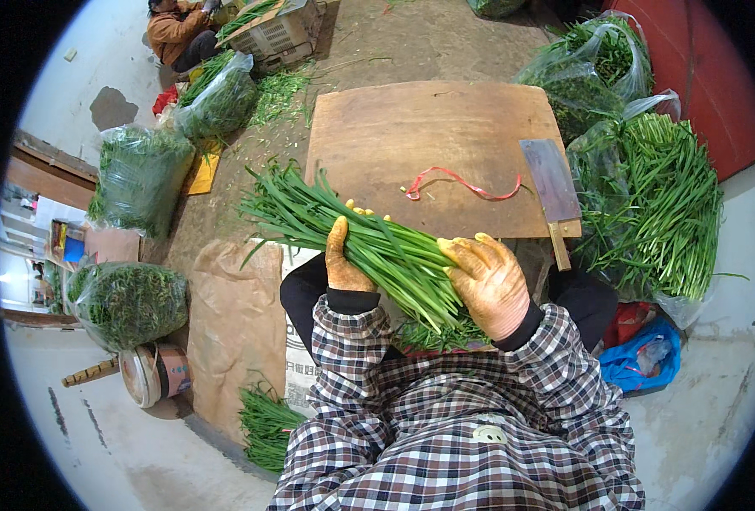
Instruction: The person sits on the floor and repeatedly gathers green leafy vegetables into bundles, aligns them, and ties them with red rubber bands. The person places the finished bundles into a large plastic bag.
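A loose bundle of Chinese chives lies slantwise across both my hands above my lap, leafy tips to the left and pale stem ends to the right. My left hand cradles it from below, thumb up on the near side. Over the stem ends, my right hand rests with its fingers on the stalks. Both hands wear stained yellowish finger coverings. Beyond them is a wooden board bearing a red plastic tie. A cleaver lies at the board's right edge, its wooden handle overhanging towards me.
Right of the board stands an open bag of chives, with another bag behind. Several filled plastic bags line the left side. A bucket, a chive bundle and a blue bag are nearer. Another person sits far left.
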The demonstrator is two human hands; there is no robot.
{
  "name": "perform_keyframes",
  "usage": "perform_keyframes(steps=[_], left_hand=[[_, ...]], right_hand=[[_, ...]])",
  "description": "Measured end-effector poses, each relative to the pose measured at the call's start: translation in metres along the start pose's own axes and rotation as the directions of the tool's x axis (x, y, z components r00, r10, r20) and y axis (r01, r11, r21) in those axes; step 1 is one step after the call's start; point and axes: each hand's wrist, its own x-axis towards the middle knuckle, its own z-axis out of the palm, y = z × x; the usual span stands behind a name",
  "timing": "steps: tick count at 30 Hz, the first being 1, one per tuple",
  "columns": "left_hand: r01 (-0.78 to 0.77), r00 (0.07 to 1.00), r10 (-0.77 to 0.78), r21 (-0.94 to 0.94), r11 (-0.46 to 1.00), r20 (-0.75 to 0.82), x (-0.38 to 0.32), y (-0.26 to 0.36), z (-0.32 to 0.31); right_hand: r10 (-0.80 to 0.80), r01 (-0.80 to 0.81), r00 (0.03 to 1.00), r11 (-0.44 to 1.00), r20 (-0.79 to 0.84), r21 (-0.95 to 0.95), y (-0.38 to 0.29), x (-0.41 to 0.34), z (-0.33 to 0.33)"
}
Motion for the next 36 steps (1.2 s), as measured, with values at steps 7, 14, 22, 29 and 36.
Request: perform_keyframes(steps=[7,14,22,29,36], left_hand=[[-0.026,1.000,0.026,0.089,0.996,-0.001,-0.001,0.001,0.000],[-0.134,0.991,0.135,-0.053,0.990,0.020,0.009,0.019,-0.004],[-0.080,0.979,0.086,-0.039,0.996,0.187,0.001,0.012,0.003],[-0.077,0.933,0.070,0.006,0.997,0.354,-0.005,-0.003,0.003],[0.049,0.893,0.003,-0.103,0.993,0.451,-0.008,-0.005,-0.002]], right_hand=[[0.197,-0.242,0.969,0.888,0.151,0.390,0.013,-0.079,-0.002],[0.412,-0.458,0.500,0.872,0.761,-0.172,0.053,-0.122,-0.031],[0.206,-0.204,0.977,0.856,0.049,0.476,0.009,-0.021,-0.010],[0.098,-0.073,0.993,0.952,-0.069,0.298,0.010,0.005,0.013],[0.193,-0.192,0.980,0.883,0.040,0.428,0.012,-0.008,-0.002]])
